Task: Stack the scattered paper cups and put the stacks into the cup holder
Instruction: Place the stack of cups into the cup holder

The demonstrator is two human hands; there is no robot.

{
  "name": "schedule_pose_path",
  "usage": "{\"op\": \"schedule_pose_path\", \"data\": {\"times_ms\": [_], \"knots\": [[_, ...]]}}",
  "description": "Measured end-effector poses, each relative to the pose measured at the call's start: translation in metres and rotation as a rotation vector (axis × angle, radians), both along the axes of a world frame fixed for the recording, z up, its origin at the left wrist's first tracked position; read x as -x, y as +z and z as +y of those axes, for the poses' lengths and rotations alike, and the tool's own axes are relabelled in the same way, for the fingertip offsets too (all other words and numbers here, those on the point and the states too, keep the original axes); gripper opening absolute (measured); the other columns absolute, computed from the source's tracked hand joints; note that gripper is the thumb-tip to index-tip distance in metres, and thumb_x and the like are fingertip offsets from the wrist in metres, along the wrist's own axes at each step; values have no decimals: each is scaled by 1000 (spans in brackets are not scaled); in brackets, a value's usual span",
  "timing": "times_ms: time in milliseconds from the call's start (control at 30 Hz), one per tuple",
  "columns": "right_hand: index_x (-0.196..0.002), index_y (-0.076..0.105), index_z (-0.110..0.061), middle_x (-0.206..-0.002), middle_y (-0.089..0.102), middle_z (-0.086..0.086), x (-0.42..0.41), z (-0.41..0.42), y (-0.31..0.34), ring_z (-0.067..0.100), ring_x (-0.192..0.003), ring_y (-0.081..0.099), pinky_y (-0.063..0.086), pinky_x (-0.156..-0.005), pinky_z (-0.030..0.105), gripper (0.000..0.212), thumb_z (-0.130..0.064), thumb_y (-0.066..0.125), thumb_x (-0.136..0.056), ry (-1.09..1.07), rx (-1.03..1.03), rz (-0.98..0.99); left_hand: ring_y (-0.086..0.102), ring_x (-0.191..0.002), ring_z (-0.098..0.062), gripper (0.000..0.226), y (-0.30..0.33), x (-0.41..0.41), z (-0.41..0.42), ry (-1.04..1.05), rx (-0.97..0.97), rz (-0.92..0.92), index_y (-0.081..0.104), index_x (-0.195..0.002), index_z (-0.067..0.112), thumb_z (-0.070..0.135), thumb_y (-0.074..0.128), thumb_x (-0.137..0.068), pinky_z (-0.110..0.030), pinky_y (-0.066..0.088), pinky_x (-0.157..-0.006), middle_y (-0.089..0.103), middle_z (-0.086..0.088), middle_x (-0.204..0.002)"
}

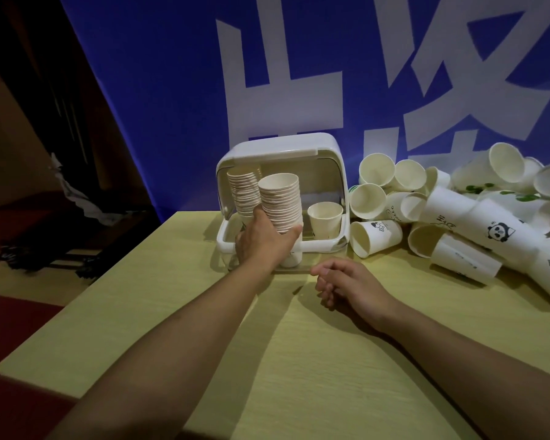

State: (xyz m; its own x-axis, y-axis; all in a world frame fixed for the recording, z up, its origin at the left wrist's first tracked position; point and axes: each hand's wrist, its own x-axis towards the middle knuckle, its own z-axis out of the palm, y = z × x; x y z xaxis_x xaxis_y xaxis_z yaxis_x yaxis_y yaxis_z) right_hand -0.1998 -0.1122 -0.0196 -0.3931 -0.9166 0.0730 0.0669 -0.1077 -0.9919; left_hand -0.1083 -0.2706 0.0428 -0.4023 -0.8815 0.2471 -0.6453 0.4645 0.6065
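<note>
A white cup holder (318,147) with its lid raised stands at the back of the table. My left hand (262,241) grips a tall stack of paper cups (281,201) inside the holder's opening. A second stack (242,192) leans behind it on the left, and a single cup (324,219) stands in the right side. My right hand (346,284) rests on the table in front of the holder, fingers loosely curled, holding nothing. A heap of scattered paper cups (458,211) lies to the right of the holder.
The yellow-green table (267,360) ends at its left edge near a dark floor with a red carpet. A blue banner (159,90) with white characters hangs right behind the holder and the cups.
</note>
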Motion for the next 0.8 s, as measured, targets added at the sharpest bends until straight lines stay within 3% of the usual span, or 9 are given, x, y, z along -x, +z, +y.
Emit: {"op": "schedule_pose_path", "data": {"times_ms": [133, 167, 233, 300, 367, 467, 567, 667, 800], "knots": [[-98, 72, -9, -73, 62, 11, -5, 5, 2, 13, -64, 59, 50, -64, 31, 19, -7, 53, -100, -62, 2, 185, 26, -150, -32, 106, -3, 0, 12, 27, -36, 181, 10, -158, 24, 55, 76, -81, -55, 31, -119, 27, -9, -164], [-95, 72, -12, -71, 63, 9, -5, 6, 3, 10, -64, 60, 51, -65, 31, 20, -8, 53, -100, -80, -1, 241, 23, -150, -31, 104, -3, -1, 20, 48, 31, 278, 12, -158, 24, 50, 78, -82, -55, 30, -119, 24, -8, -165], [-90, 73, -16, -67, 65, -2, -6, 7, 2, 10, -63, 61, 53, -66, 33, 21, -9, 55, -99, -121, -14, 325, 42, -134, -27, 73, -2, -3, 36, -11, 260, 522, 37, -141, 30, 36, 80, -83, -53, 45, -106, 45, -2, -144], [-87, 72, -18, -70, 69, -2, -9, 9, 2, 15, -62, 65, 55, -67, 34, 20, -11, 57, -98, -173, -29, 403, 54, -102, -9, 44, 4, 1, 57, -210, 372, 628, 47, -117, 34, 26, 78, -86, -39, 55, -84, 51, 12, -114], [-85, 71, -20, -75, 71, 3, -12, 12, 2, 17, -65, 66, 54, -67, 30, 20, -13, 57, -98, -203, -43, 462, 51, -82, 0, 31, 16, 12, 79, -409, 359, 586, 53, -108, 32, 22, 75, -89, -24, 49, -71, 53, 17, -100], [-81, 66, -19, -73, 67, -1, -14, 17, 5, 10, -64, 63, 50, -63, 28, 21, -10, 55, -96, -220, -66, 509, 55, -80, -6, 25, 35, 37, 111, -601, 247, 472, 60, -112, 27, 24, 73, -91, -20, 48, -69, 60, 17, -103], [-102, 67, -1, -91, 71, 15, -8, 17, 4, 25, -79, 69, 57, -73, 39, 17, -9, 54, -96, -258, -138, 449, 58, -86, -5, 33, 44, 67, 130, -667, 109, 312, 56, -126, 28, 27, 69, -95, -25, 52, -78, 58, 16, -115], [-108, 66, 5, -102, 71, 22, -1, 18, 2, 37, -93, 68, 56, -86, 50, 21, -5, 57, -93, -305, -138, 469, 61, -102, -15, 43, 43, 95, 136, -655, 11, 190, 50, -136, 27, 26, 67, -97, -36, 53, -94, 58, 12, -123], [-104, 69, -1, -103, 71, 16, -2, 21, 5, 32, -96, 66, 56, -87, 44, 29, -21, 59, -86, -304, -111, 488, 56, -124, -21, 51, 36, 126, 130, -584, -125, 83, 42, -144, 23, 20, 65, -98, -36, 46, -101, 58, 3, -140]]}}
